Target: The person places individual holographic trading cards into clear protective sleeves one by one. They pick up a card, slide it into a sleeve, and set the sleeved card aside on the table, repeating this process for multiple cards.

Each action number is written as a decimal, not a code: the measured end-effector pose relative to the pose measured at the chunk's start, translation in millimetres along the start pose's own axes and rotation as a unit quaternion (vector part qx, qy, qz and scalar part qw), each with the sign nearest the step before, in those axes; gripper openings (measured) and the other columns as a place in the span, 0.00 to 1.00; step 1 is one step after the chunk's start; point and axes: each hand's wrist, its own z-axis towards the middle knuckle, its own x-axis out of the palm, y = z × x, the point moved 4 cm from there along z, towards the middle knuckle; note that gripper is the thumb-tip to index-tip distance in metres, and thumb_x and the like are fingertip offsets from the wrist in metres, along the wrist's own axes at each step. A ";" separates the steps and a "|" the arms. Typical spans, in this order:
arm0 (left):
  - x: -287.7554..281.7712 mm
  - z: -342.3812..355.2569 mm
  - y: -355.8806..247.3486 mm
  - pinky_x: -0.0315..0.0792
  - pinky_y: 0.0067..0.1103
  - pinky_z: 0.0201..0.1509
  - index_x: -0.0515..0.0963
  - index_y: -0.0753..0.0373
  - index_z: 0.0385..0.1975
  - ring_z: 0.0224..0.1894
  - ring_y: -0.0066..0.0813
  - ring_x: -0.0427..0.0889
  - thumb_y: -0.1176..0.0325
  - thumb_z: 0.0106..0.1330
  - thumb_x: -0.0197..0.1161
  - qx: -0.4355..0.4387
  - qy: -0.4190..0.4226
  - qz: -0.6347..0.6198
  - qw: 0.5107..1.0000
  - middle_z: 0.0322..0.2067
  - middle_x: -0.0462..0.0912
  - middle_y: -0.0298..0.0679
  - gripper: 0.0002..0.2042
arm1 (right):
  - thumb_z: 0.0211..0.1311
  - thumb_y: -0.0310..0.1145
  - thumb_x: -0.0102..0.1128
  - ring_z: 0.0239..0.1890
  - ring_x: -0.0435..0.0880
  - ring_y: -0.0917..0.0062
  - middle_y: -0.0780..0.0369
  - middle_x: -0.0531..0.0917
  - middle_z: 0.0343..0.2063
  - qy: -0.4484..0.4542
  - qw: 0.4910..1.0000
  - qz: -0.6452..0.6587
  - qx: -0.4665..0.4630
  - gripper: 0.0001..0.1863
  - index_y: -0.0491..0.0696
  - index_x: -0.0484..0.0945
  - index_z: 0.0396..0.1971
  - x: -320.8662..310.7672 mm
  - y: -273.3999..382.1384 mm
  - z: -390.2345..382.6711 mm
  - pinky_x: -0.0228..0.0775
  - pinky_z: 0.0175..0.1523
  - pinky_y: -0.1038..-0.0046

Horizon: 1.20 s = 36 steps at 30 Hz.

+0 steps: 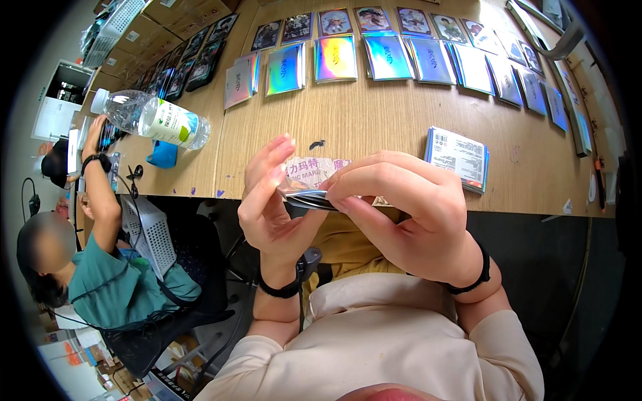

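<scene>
Both my hands are raised at the table's front edge around a small stack of thin cards [305, 198], seen edge-on, and a clear crinkled wrapper with purple print [309, 169]. My left hand [274, 207] grips the stack from the left, its fingers bent upward around the wrapper. My right hand [404, 214] pinches the right end of the stack between thumb and fingers, partly hiding it. To the right of my hands lies a pile of cards with a white printed top card [455, 158].
Rows of shiny card piles [336, 59] and picture cards [297, 27] line the back of the wooden table [334, 113]. A water bottle [167, 122] lies by a blue object [162, 154] at the left. A seated co-worker in teal [127, 287] reaches toward cards. A white perforated basket [144, 234] stands beside them.
</scene>
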 end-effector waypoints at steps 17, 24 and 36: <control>-5.8 6.6 -14.4 0.71 0.42 0.61 0.67 0.60 0.53 0.56 0.51 0.75 0.76 0.50 0.75 0.059 0.045 0.188 0.979 0.53 0.76 0.48 0.30 | 0.43 0.21 0.66 0.30 0.80 0.72 0.63 0.81 0.32 0.001 0.988 -0.132 -0.073 0.10 0.44 0.78 0.29 0.6 -1.5 -3.8 0.75 0.31 0.75; -2.4 15.5 -15.5 0.67 0.45 0.63 0.74 0.59 0.54 0.56 0.47 0.74 0.79 0.45 0.72 0.020 0.079 0.288 0.954 0.53 0.75 0.44 0.31 | 0.54 0.17 0.60 0.34 0.80 0.62 0.56 0.78 0.35 -0.026 0.998 -0.061 0.010 0.07 0.41 0.72 0.32 13.0 -25.7 -7.0 0.73 0.35 0.67; -18.4 23.1 -1.2 0.65 0.36 0.66 0.65 0.59 0.65 0.65 0.47 0.64 0.86 0.44 0.62 -0.093 0.031 0.203 0.974 0.67 0.55 0.49 0.40 | 0.72 0.23 0.47 0.43 0.85 0.72 0.57 0.80 0.38 -0.073 0.893 0.339 0.285 0.04 0.38 0.68 0.37 4.2 -48.0 -18.4 0.83 0.48 0.73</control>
